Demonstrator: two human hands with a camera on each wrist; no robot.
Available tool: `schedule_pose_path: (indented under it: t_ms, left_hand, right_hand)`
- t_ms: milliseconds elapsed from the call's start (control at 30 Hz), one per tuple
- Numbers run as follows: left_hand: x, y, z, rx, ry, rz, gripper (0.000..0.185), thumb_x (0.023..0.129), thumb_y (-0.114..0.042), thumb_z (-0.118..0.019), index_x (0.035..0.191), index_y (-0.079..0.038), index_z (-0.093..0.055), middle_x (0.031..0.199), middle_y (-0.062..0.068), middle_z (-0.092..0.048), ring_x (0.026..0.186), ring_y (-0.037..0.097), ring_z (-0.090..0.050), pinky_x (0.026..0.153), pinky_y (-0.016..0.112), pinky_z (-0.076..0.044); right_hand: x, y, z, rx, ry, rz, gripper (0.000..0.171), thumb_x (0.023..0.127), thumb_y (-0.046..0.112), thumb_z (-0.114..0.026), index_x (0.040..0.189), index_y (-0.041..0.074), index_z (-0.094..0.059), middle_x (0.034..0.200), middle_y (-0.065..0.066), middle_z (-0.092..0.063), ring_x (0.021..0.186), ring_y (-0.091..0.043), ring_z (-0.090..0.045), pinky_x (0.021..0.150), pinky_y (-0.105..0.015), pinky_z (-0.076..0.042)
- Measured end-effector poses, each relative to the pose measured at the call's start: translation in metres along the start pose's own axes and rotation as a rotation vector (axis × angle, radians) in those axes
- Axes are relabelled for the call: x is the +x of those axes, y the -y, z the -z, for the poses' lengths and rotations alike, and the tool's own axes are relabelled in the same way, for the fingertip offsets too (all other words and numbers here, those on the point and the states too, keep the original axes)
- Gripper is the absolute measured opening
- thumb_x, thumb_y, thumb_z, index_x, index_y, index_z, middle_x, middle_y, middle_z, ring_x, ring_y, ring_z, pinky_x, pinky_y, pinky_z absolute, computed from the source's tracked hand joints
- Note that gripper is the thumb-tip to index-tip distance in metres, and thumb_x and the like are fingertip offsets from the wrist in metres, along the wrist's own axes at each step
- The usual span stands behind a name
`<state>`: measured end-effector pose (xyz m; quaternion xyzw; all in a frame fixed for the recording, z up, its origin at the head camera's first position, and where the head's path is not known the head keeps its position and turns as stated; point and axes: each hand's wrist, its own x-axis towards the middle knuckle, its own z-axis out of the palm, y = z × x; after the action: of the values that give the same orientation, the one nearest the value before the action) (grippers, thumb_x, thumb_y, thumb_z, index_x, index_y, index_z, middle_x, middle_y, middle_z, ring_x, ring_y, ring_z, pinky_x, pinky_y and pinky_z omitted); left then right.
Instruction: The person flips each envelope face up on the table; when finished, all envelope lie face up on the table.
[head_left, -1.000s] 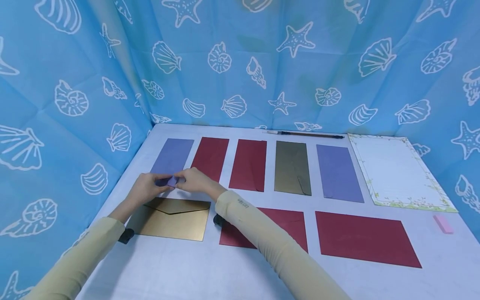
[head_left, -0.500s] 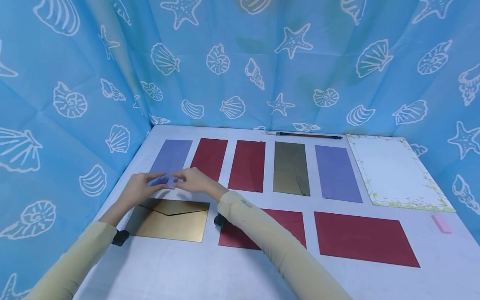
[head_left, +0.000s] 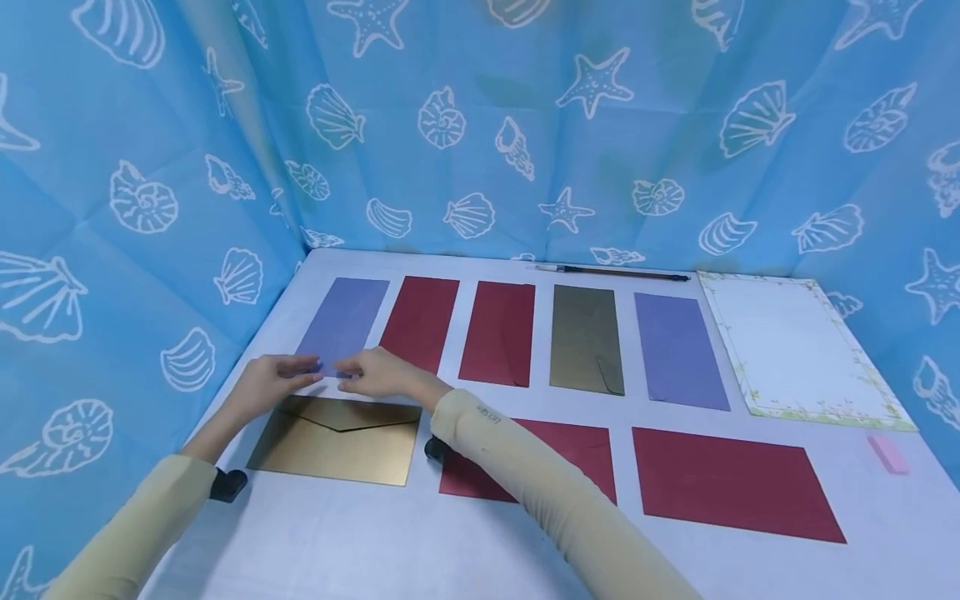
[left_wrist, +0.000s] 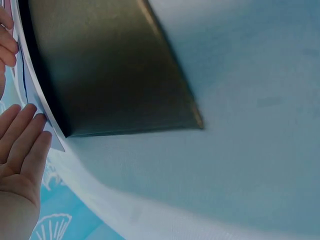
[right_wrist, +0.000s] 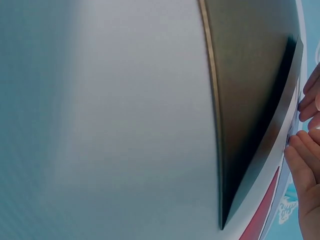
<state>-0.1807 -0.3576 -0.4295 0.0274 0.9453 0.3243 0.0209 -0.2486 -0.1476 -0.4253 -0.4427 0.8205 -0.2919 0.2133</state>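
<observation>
Step in hand: we judge that we are flattening the near end of the purple envelope [head_left: 341, 323] at the far left of the back row, its flap apparently just pressed down against the table [head_left: 390, 542]
Left hand: our left hand [head_left: 268, 382] lies low over that near end, fingers straight and close together, tips touching the paper; it holds nothing that we can see
Right hand: our right hand [head_left: 377, 375] meets it from the other side, fingers stretched out flat toward the same edge, touching rather than gripping
Wrist views: the left wrist view shows straight fingers [left_wrist: 22, 142] at the edge of pale paper, beside the dark side of the gold envelope [left_wrist: 110, 70]; whether the tips bear down hard, we cannot tell
Where it lies: the purple envelope rests flat, lengthwise away from us, just beyond the gold envelope and just left of a red envelope [head_left: 420, 321]
Next move, as we judge: smooth along the fold with flat fingers, light pressure, keeping the envelope square in its row
Nearby: a sheet of letter paper [head_left: 795, 350], a pen [head_left: 611, 271], a pink eraser [head_left: 887, 454]
</observation>
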Motion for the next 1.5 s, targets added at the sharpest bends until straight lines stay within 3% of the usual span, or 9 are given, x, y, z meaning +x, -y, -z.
schedule_pose_path:
  t_ms: [267,500,967,1100,1367,1500]
  left_hand:
    - [0.008,-0.005,-0.002,0.016,-0.020,-0.015,0.050,0.092,-0.028,-0.067,0.128,0.006,-0.058,0.127,0.027,-0.057,0.114,0.045,-0.056,0.081,0.045,-0.054]
    - [0.017,0.000,-0.005,0.023,0.022,0.028,0.057,0.092,-0.034,-0.067,0.133,0.004,-0.054,0.133,0.026,-0.052,0.120,0.045,-0.051,0.089,0.051,-0.049]
    - [0.015,-0.005,-0.003,0.027,0.030,0.007,0.067,0.091,-0.041,-0.066,0.140,0.000,-0.047,0.140,0.024,-0.047,0.129,0.046,-0.041,0.095,0.055,-0.043]
    - [0.009,-0.012,-0.002,-0.005,0.030,-0.024,0.069,0.091,-0.039,-0.066,0.142,0.001,-0.043,0.142,0.024,-0.044,0.130,0.046,-0.038,0.096,0.057,-0.040]
    - [-0.008,-0.036,-0.010,-0.064,-0.013,-0.077,0.068,0.089,-0.029,-0.071,0.144,0.000,-0.043,0.143,0.023,-0.043,0.132,0.045,-0.037,0.096,0.058,-0.039]
    - [-0.016,-0.052,-0.014,-0.122,0.007,-0.114,0.069,0.089,-0.029,-0.071,0.146,-0.004,-0.040,0.147,0.020,-0.040,0.135,0.042,-0.034,0.099,0.058,-0.036]
  right_hand:
    - [-0.002,-0.003,0.005,0.012,-0.018,-0.019,0.045,0.100,0.022,-0.053,0.142,0.006,-0.048,0.141,-0.006,-0.051,0.125,-0.014,-0.051,0.097,-0.019,-0.041]
    - [-0.002,-0.007,0.005,0.011,-0.036,-0.022,0.046,0.100,0.022,-0.054,0.142,0.005,-0.047,0.141,-0.007,-0.051,0.124,-0.015,-0.052,0.096,-0.019,-0.042]
    - [-0.014,-0.012,0.014,0.102,-0.054,-0.006,0.055,0.097,0.030,-0.059,0.145,0.009,-0.044,0.145,-0.006,-0.047,0.126,-0.017,-0.051,0.098,-0.022,-0.042]
    - [-0.027,-0.012,0.022,0.106,-0.073,0.031,0.061,0.096,0.030,-0.062,0.147,0.008,-0.039,0.147,-0.005,-0.043,0.126,-0.019,-0.052,0.098,-0.023,-0.042]
    - [-0.060,-0.006,0.034,0.098,-0.092,0.048,0.072,0.092,0.036,-0.067,0.151,0.015,-0.033,0.150,-0.001,-0.039,0.132,-0.009,-0.042,0.101,-0.025,-0.040]
    - [-0.078,-0.006,0.036,0.112,-0.114,0.071,0.074,0.090,0.036,-0.068,0.151,0.014,-0.033,0.150,-0.001,-0.039,0.134,-0.009,-0.040,0.102,-0.028,-0.041]
